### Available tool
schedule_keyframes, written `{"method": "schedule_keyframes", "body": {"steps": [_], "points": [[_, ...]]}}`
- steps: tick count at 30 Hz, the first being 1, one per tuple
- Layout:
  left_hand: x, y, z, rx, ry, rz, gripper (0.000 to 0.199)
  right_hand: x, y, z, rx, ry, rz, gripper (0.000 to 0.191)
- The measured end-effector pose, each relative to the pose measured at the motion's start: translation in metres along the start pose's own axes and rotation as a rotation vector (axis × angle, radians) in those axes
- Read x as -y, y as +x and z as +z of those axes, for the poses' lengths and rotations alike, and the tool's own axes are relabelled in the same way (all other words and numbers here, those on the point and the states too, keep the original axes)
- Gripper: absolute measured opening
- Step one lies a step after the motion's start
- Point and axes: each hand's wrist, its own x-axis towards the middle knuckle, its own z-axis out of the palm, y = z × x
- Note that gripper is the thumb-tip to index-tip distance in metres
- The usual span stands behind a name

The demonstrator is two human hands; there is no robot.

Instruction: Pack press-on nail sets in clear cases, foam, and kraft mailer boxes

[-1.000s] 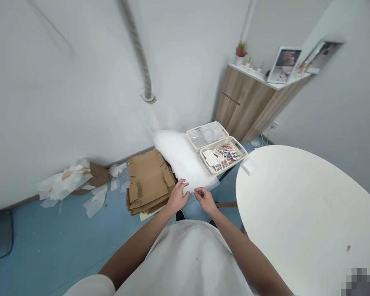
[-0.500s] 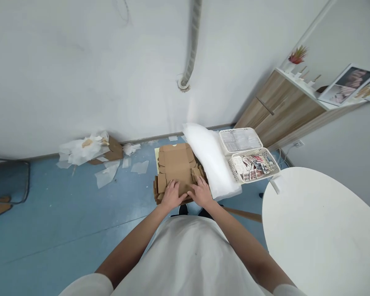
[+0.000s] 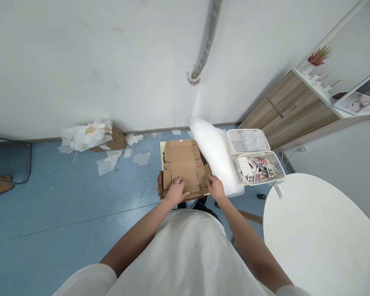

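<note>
Head view: cardboard lay under left grip (spread, clasping nothing); right grip curled at the sheet's side flap, hold uncertain. Steady left pressure seemed wise while handling that flap.

Left hand on flat cardboard, centre frame; right hand at its right edge. White table, lower right.
</note>
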Motion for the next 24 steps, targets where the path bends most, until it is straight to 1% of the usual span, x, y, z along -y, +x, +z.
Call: {"method": "schedule_keyframes", "body": {"steps": [2, 3, 6, 7, 8, 9, 10, 11, 13, 14, 16, 18, 20, 22, 24], "points": [[-0.003, 0.002, -0.004, 0.047, 0.087, 0.044, 0.030, 0.001, 0.001, -0.003, 0.002, 0.020, 0.034, 0.038], [-0.005, 0.003, -0.007, 0.075, 0.134, 0.067, 0.027, 0.003, 0.000, -0.004, -0.002, 0.010, 0.022, 0.040], [-0.009, 0.007, -0.014, 0.151, 0.275, 0.071, 0.029, 0.019, -0.011, -0.006, -0.071, -0.096, -0.116, 0.042], [-0.010, 0.008, -0.016, 0.165, 0.315, 0.056, 0.029, 0.025, -0.016, -0.005, -0.091, -0.133, -0.168, 0.038], [-0.011, 0.009, -0.017, 0.171, 0.345, 0.043, 0.028, 0.032, -0.021, -0.003, -0.077, -0.159, -0.219, 0.034], [-0.012, 0.010, -0.019, 0.171, 0.365, 0.035, 0.027, 0.037, -0.025, -0.001, -0.020, -0.183, -0.267, 0.031], [-0.012, 0.011, -0.020, 0.167, 0.377, 0.035, 0.026, 0.042, -0.029, 0.003, 0.067, -0.216, -0.299, 0.029], [-0.013, 0.011, -0.022, 0.161, 0.383, 0.037, 0.025, 0.045, -0.032, 0.006, 0.152, -0.260, -0.302, 0.027], [-0.014, 0.010, -0.025, 0.149, 0.392, 0.039, 0.024, 0.046, -0.034, 0.013, 0.308, -0.336, -0.251, 0.025], [-0.014, 0.009, -0.026, 0.134, 0.397, 0.043, 0.024, 0.044, -0.034, 0.015, 0.360, -0.345, -0.215, 0.025], [-0.015, 0.006, -0.030, 0.082, 0.400, 0.064, 0.024, 0.039, -0.029, 0.015, 0.399, -0.258, -0.156, 0.028], [-0.015, 0.001, -0.034, 0.008, 0.388, 0.084, 0.021, 0.034, -0.023, 0.009, 0.350, -0.078, -0.090, 0.031], [-0.016, -0.003, -0.036, -0.054, 0.363, 0.089, 0.018, 0.029, -0.016, -0.002, 0.242, 0.079, 0.013, 0.033], [-0.017, -0.007, -0.038, -0.095, 0.334, 0.091, 0.016, 0.027, -0.009, -0.013, 0.127, 0.159, 0.115, 0.038], [-0.019, -0.009, -0.038, -0.115, 0.311, 0.109, 0.016, 0.029, -0.004, -0.022, 0.063, 0.189, 0.157, 0.044]]}}
